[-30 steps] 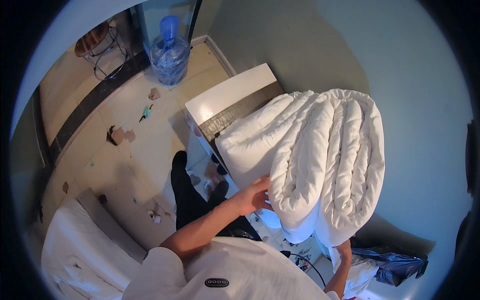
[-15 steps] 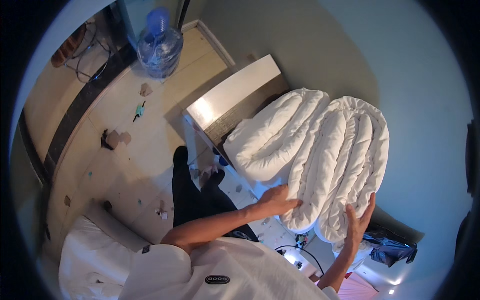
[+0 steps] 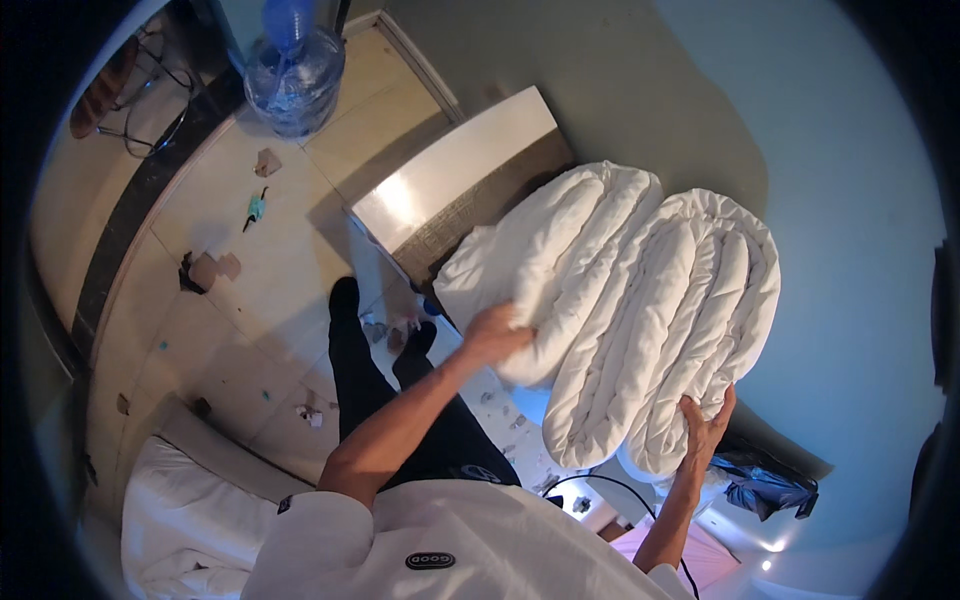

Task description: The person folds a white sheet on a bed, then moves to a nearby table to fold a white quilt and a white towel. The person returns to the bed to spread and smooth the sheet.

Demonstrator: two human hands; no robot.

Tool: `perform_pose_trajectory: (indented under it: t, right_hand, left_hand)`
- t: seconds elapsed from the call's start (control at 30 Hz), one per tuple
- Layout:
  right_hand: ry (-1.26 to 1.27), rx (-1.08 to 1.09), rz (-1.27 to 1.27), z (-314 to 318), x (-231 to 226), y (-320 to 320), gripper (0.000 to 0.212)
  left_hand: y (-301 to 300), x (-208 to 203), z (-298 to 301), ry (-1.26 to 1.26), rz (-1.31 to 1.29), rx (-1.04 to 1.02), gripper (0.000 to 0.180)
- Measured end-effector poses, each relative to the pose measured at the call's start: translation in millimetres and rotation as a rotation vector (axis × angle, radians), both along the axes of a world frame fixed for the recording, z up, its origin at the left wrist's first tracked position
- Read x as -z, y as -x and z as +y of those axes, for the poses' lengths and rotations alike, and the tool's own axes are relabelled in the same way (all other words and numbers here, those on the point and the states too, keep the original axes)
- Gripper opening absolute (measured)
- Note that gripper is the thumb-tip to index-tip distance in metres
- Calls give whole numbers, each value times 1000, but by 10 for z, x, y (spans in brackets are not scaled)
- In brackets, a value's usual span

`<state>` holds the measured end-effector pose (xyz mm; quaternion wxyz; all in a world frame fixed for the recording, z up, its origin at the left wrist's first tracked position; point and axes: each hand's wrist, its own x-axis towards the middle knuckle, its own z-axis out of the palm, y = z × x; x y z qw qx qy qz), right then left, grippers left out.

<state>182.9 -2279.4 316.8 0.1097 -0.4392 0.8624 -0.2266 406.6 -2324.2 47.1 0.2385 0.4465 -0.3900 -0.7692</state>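
Observation:
A thick white quilt [image 3: 640,330] is folded into plump layers, in two rounded bundles side by side. At the near edge of the left bundle is my left hand [image 3: 497,336], touching the fabric; its fingers are smeared by motion and partly lost against the white. My right hand [image 3: 707,425] holds the near right end of the other bundle, its thumb on the layers and its fingers around the outer side.
Beyond the quilt a box-like piece with a pale shiny top [image 3: 455,170] stands by the wall. A large clear water bottle [image 3: 295,85] is on the tiled floor [image 3: 260,330], among scattered scraps. A black plastic bag [image 3: 765,490] lies at right, white bedding [image 3: 190,510] at lower left.
My left hand has gone left and away from me, from the right bundle to the left one. My right hand stays at the right end, its fingers closer in. The near folds have shifted slightly left.

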Motion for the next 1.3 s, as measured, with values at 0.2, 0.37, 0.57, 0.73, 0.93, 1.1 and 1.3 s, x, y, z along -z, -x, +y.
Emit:
perform_pose_trajectory:
  t: [0.2,0.37,0.57,0.73,0.93,1.1,1.3]
  right_hand:
    - [49,131,-142,213,155,547,76]
    - [149,112,-202,388,276,884,73]
    - [124,200,-233,340,280,695,64]
    - [119,167,-262,243,258,586,64]
    - [94,191,-379,235,252,799,65]
    - [53,205,-409,293,267,1006,65]
    - [87,253,-397,173,286,825,64]
  left_hand:
    - [286,-433,130,377,-204,48,56]
    - [388,-395,58,431,-275,111,54]
    - [200,109,-197,183,-125,-29,48]
    - [405,344,-421,78,-115,-260,69]
    - [510,-368,-478,376,-158,124,71]
    - [510,-286,-500,429,-175,117,68]
    - [521,68,-591,405,-201,-91,46]
